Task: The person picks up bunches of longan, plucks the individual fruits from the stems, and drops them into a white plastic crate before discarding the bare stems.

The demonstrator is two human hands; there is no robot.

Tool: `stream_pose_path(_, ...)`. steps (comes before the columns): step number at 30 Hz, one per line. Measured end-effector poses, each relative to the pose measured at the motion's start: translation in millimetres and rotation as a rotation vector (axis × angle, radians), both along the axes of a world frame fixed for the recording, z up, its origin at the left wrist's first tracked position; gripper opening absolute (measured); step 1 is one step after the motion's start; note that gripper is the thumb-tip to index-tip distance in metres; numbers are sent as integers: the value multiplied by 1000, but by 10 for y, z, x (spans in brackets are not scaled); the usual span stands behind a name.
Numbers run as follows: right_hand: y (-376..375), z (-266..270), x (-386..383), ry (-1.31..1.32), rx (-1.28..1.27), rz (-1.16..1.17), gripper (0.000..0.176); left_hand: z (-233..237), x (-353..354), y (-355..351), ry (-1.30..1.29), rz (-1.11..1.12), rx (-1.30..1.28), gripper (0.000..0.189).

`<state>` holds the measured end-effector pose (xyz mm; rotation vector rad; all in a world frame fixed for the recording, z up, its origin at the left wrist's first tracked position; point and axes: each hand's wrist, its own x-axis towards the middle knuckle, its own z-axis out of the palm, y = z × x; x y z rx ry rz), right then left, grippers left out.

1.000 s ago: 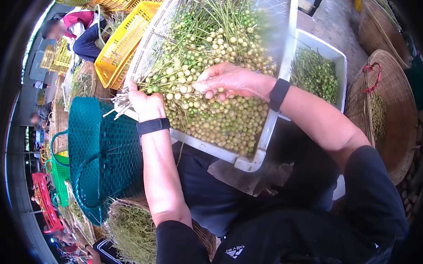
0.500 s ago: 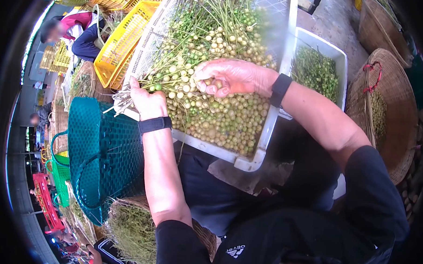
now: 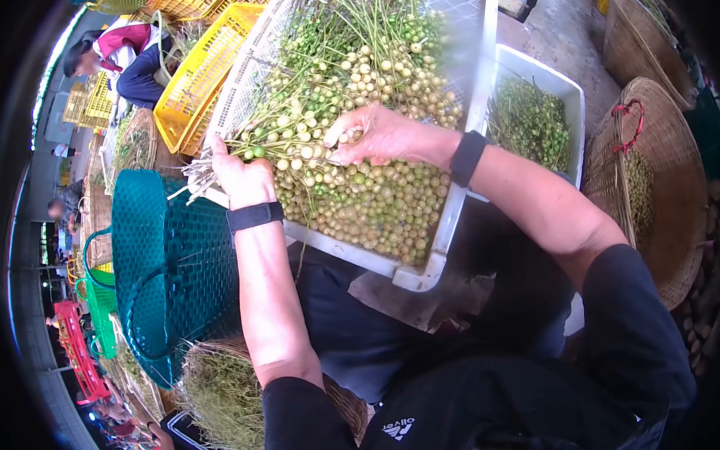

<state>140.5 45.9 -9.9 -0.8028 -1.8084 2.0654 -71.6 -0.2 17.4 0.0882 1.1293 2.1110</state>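
My left hand (image 3: 246,180) is closed around the cut stems of a fruit bunch (image 3: 287,147), at the left side of a white crate (image 3: 418,276). The bunch bears small round yellow-green fruits and spreads right toward my other hand. My right hand (image 3: 379,136) has its thumb and fingers curled around a few of these round fruits at the bunch's tip. Loose round fruits (image 3: 376,218) fill the near part of the crate. Farther up lie stemmed bunches (image 3: 359,34), some with small green fruits.
Left of the crate stands a teal woven basket (image 3: 176,258); yellow crates (image 3: 190,84) are beyond it. A white tub (image 3: 538,112) of green fruits and a wicker basket (image 3: 670,196) stand right. Cut stems (image 3: 223,395) fill a basket below. A person (image 3: 132,54) sits at upper left.
My right hand has turned from a cupped shape with fruits in it to thumb and fingers reaching at the bunch. My left hand keeps its hold on the stems. The view has shifted slightly.
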Motion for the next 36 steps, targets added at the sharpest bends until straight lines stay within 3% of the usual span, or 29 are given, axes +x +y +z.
stream_pose_path(5, -23, -306, -186, 15, 226, -126, 19, 9, 36, 1, -38, 24, 0, 39)
stream_pose_path(7, -22, -329, -207, 34, 538, -77, 17, -20, 0, 13, -26, 20, 6, 39)
stream_pose_path(8, -12, -345, -174, 34, 535, -81, 17, -26, -30, 18, -46, 14, 17, 39)
stream_pose_path(10, -31, -152, -67, 71, 12, 30, 21, -23, -36, 17, -69, 10, 28, 40)
stream_pose_path(11, -25, -172, -74, 70, 12, 31, 21, -22, -40, 12, -65, 7, 19, 40)
stream_pose_path(13, -17, -199, -98, 243, -303, 57, 22, 7, -10, 4, -60, 4, 8, 40)
stream_pose_path(22, 64, -10, 15, 166, -133, 3, 21, -38, -75, 19, -93, 28, -25, 39)
stream_pose_path(27, 117, 54, 76, 279, -260, 2, 16, -14, -36, 20, -84, 35, -15, 40)
stream_pose_path(33, 150, -52, 61, 0, -183, 3, 17, 87, 136, 3, -43, 33, -46, 40)
stream_pose_path(36, 185, 163, 140, 295, -495, 206, 24, 28, 23, 17, -38, 45, -35, 40)
